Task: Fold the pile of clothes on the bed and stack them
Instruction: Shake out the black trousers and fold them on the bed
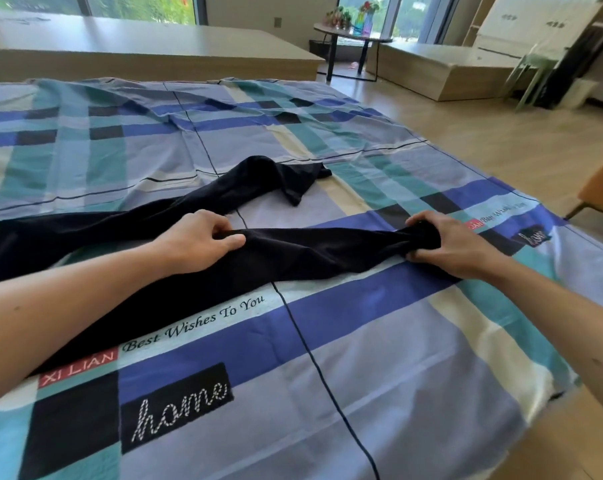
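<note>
hands (203,239) on rumpled black garment (310,247)

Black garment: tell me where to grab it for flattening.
Grip the black garment by its near strip from above, where it runs straight: the left hand pinches it mid-length, the right hand grips its bunched end. The far part lies twisted and humped, a poor hold.

We were in a bedroom-like living space: we saw a wide bed (414,393) under a blue, teal and cream checked sheet (120,150) printed with "home", a pale wooden plank floor (466,133), tall windows (140,5) onto greenery, a round dark-legged side table (345,34) carrying flowers in a rainbow-coloured vase (362,22), and low light-wood platforms (154,46).
</note>
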